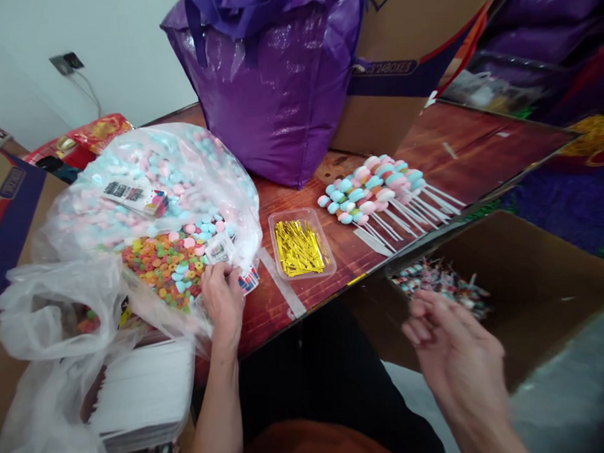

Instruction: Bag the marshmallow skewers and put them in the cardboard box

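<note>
Printed cards (249, 280) just beside the left hand's (222, 298) fingertips

This looks like a small candy-packing workshop. The desk (478, 142) carries a big plastic bag (246, 209) of loose candy (156, 263), a row of candy sticks (375, 186), printed cards (249, 280) and a tray (328, 252) of gold ties (299, 246). A printed carton (392, 119) stands behind; an open carton (539, 283) beside the desk holds a blurred, colourful heap (444, 284). The wall (128, 34) is plain, with a socket (63, 65).
</note>
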